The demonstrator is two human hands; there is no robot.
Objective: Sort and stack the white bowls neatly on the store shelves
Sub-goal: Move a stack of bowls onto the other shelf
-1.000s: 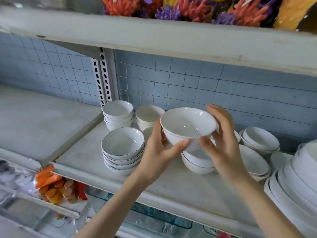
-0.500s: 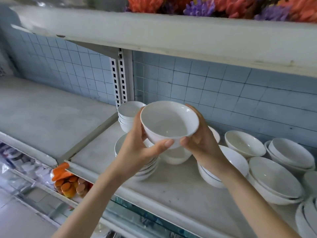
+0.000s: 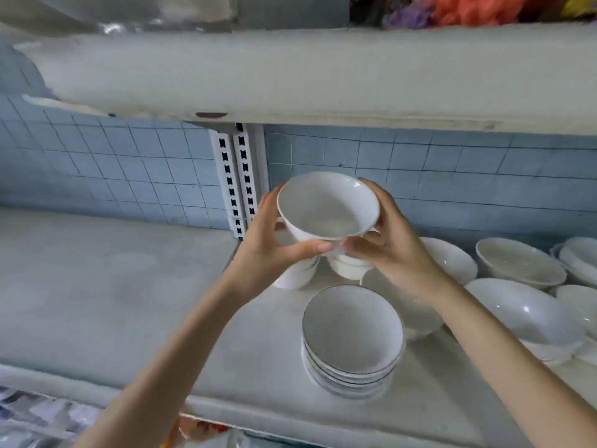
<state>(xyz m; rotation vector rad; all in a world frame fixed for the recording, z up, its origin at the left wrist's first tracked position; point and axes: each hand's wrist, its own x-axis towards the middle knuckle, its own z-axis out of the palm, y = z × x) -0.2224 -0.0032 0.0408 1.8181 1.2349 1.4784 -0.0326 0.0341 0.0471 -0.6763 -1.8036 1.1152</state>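
Both hands held one white bowl in the air above the far part of the shelf. The left hand was curled round its left side, thumb lying along the near wall. The right hand was curled round the right side, fingers reaching up to the far rim. The bowl was empty and tipped toward the camera.

The step looked like carrying a sorted bowl to a stack of its own size. Just below it stood the left stack and the right stack, both of small bowls and partly hidden by the hands, so which one matched could not be told. The next move likely called for levelling the bowl, centring it over the chosen stack, lowering it until it nested, then easing both hands away.

Nearer sat a rimmed stack with a dark edge line. To the right, wide bowls crowded the shelf, some leaning on each other. A slotted post rose against the tiled wall. The upper shelf hung low overhead, which probably limited how high the bowl could go. A careless set-down could knock the small stacks.
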